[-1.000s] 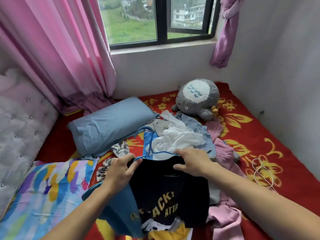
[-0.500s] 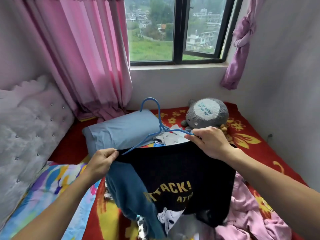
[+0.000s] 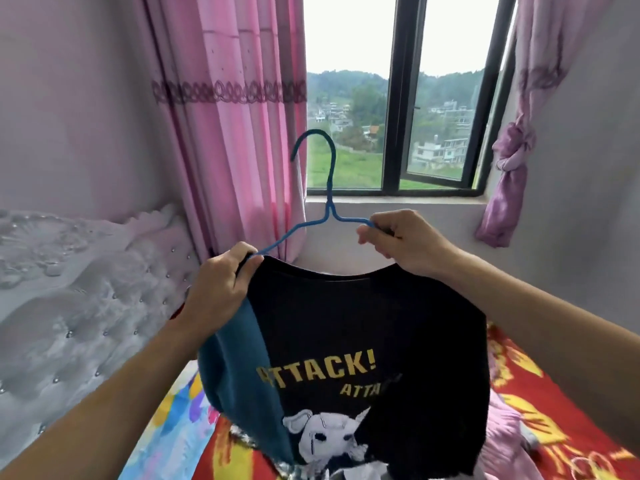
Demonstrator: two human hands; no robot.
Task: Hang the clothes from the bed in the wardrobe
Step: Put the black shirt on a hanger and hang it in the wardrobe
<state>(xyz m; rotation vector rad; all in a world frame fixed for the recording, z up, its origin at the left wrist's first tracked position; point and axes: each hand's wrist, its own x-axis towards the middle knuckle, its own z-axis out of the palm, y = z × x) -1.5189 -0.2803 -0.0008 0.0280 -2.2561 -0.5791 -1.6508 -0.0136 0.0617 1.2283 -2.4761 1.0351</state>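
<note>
A black T-shirt (image 3: 367, 327) with a blue sleeve, yellow "ATTACK!" lettering and a white animal print hangs in the air in front of me. A blue wire hanger (image 3: 327, 202) is inside its neck, with the hook standing upright above the collar. My left hand (image 3: 221, 285) grips the shirt's left shoulder together with the hanger's arm. My right hand (image 3: 408, 240) pinches the hanger's right arm at the other shoulder. Pink clothes (image 3: 509, 441) lie on the bed at the lower right, mostly hidden behind the shirt. No wardrobe is in view.
A red bedspread with yellow flowers (image 3: 540, 393) covers the bed below. A colourful pillow (image 3: 173, 431) lies at the lower left beside a grey tufted headboard (image 3: 76, 299). Pink curtains (image 3: 235, 126) hang left of the window (image 3: 398, 116); a knotted purple curtain (image 3: 509, 161) hangs at its right.
Both hands have lifted the shirt on the hanger well up off the bed, and my view has tilted up. The pillow, the plush toy and the clothes pile have dropped out of sight.
</note>
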